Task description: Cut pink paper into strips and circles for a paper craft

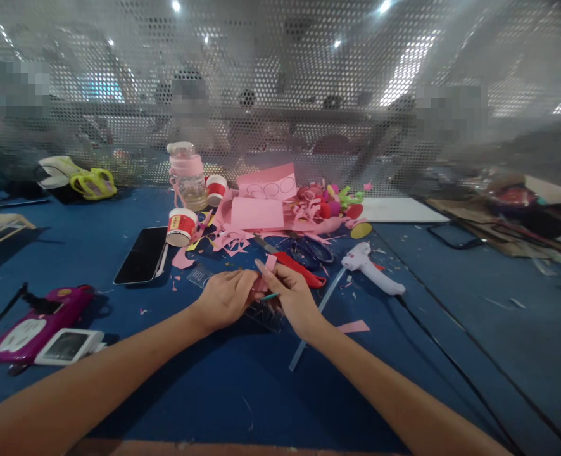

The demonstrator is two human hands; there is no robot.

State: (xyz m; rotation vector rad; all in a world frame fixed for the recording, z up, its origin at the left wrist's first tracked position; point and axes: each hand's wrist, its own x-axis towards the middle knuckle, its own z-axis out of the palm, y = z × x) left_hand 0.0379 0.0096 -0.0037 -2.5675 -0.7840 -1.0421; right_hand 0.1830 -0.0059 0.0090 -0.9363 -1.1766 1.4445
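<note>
My left hand and my right hand meet over the middle of the blue table. Between their fingers is a small pink paper strip, its upper end sticking up past the right thumb. A thin teal stick shows under the right fingers; how it is held is hidden. Below the hands lies a clear plastic ruler or stencil, partly covered. Just behind the right hand rests a red curved thing, beside dark blue scissors-like handles.
A white glue gun with a long clear glue stick lies right, its cord running forward. Pink paper sheets and scraps are heaped behind. Left are a phone, paper cups, a bottle and a purple pouch.
</note>
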